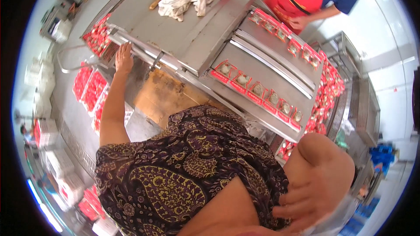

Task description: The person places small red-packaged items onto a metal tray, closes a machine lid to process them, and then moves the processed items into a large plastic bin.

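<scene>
My left hand [124, 59] reaches out to the near left corner of a steel worktable [147, 23]. Its fingers lie at the metal edge rail, and nothing shows in them. Close to the camera, my right hand [316, 182] is raised in front of my patterned top, blurred, fingers loosely bent and no object visible in it. Beyond it lies a steel tray section [262, 62] of the table. Red-and-clear packets [258, 89] with pale contents stand in a row along its near side. A second row of similar packets [281, 35] runs along the far side.
A crumpled white cloth [183, 0] lies on the worktable. Across the table stands a co-worker in a red apron [292, 0]. Heaps of red packets [328, 91] fill the right end; crates of red packets [90, 85] sit on the floor at left. Cardboard [164, 95] covers the floor below.
</scene>
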A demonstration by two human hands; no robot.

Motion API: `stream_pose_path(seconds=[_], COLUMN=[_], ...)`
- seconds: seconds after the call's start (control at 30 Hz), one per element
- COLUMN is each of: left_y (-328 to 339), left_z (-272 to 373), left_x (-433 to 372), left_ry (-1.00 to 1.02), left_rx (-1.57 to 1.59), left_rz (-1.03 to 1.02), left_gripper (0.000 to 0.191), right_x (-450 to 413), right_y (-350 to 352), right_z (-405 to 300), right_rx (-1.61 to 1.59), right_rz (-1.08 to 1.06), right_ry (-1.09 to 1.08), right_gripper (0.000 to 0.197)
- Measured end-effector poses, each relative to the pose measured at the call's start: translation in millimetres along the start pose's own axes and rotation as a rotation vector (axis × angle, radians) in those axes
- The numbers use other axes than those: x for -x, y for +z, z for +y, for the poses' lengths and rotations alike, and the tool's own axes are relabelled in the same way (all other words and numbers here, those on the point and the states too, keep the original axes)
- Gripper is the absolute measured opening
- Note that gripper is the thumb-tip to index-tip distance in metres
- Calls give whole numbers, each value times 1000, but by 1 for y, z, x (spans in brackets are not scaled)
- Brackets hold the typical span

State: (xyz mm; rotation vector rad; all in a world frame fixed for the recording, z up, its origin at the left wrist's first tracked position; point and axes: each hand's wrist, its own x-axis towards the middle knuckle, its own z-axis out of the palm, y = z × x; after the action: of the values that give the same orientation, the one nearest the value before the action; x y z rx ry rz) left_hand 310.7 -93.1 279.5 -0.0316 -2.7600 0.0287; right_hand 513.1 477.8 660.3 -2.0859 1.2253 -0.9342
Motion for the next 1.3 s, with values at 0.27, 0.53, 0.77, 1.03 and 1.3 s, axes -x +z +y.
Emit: stream_pose_path(seconds=[0.27, 0.53, 0.77, 1.03, 1.3], left_y=[35, 58, 83, 79, 79], left_z=[-82, -116, -142, -129, -145], left_x=[-57, -84, -81, -85, -87], left_ry=[260, 323, 340, 387, 375], left_rx=[-5, 32, 65, 93, 114], left_rz=[-73, -107, 46, 67, 22], left_gripper=[42, 20, 21, 20, 20], right_x=[55, 53, 47, 61, 260], right_y=[68, 155, 173, 187, 151], right_z=[84, 109, 123, 144, 187], right_rx=[-513, -696, -657, -645, -132], right_rz=[936, 1422, 1421, 1611, 2099], right_ry=[819, 1102, 1151, 1262, 1317], right_gripper=[72, 60, 53, 38, 25])
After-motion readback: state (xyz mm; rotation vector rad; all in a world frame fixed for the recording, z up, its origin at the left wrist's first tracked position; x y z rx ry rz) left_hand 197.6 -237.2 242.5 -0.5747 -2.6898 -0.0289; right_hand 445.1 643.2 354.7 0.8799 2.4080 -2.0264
